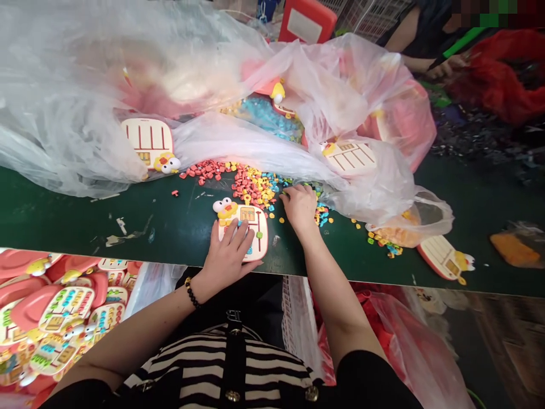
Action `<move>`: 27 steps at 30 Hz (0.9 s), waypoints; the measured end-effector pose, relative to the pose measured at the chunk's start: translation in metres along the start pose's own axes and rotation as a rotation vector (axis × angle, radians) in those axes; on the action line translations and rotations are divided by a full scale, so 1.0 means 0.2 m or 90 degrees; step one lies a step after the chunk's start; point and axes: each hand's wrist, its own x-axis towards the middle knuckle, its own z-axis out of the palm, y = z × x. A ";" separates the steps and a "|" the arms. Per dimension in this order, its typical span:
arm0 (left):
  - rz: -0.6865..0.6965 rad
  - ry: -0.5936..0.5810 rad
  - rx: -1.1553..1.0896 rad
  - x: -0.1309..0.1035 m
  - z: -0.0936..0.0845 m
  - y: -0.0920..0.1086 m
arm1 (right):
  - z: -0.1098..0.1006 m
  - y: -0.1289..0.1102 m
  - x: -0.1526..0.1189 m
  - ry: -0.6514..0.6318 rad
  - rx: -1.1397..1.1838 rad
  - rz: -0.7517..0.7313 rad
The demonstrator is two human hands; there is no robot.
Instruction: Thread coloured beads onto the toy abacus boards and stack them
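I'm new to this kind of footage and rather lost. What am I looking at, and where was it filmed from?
There is no machine here, only a person's bare hands. The single picture comes from a camera worn on that person's head, looking forward and down. The left hand rests on a cream toy board on the dark green table. The right hand is at a heap of small coloured pieces; whether it grips one is unclear. Clear plastic sheeting lies behind, and similar boards are piled at the picture's lower left.
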 end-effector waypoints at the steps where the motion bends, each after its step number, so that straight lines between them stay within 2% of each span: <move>1: -0.002 -0.001 -0.002 0.00 0.00 0.00 | 0.01 -0.02 -0.01 0.013 0.021 -0.013; 4: 0.000 -0.008 -0.005 0.00 0.00 0.00 | 0.04 -0.09 -0.10 0.047 0.135 -0.094; 9: -0.007 -0.021 -0.004 0.00 0.00 0.00 | 0.05 -0.21 -0.31 -0.019 0.157 -0.183; 12: 0.000 -0.013 -0.001 0.00 0.00 -0.01 | 0.01 -0.19 -0.35 -0.058 0.202 -0.198; 14: 0.003 -0.009 0.001 0.00 0.00 -0.01 | -0.02 -0.12 -0.32 -0.049 0.247 -0.171; 17: 0.003 -0.016 0.005 0.00 -0.01 0.00 | -0.05 0.03 -0.18 0.066 0.215 -0.017; 18: 0.002 -0.019 0.007 0.00 -0.01 0.00 | -0.05 0.07 -0.12 0.081 0.184 0.028; 21: -0.004 -0.013 0.012 0.00 -0.02 0.00 | -0.03 0.15 0.02 0.021 0.114 0.067; 24: -0.001 -0.006 0.013 0.00 -0.01 0.00 | -0.01 0.09 0.04 0.025 0.174 0.041; 27: -0.002 -0.010 0.013 0.00 0.00 0.00 | 0.03 -0.04 -0.08 0.046 0.310 -0.052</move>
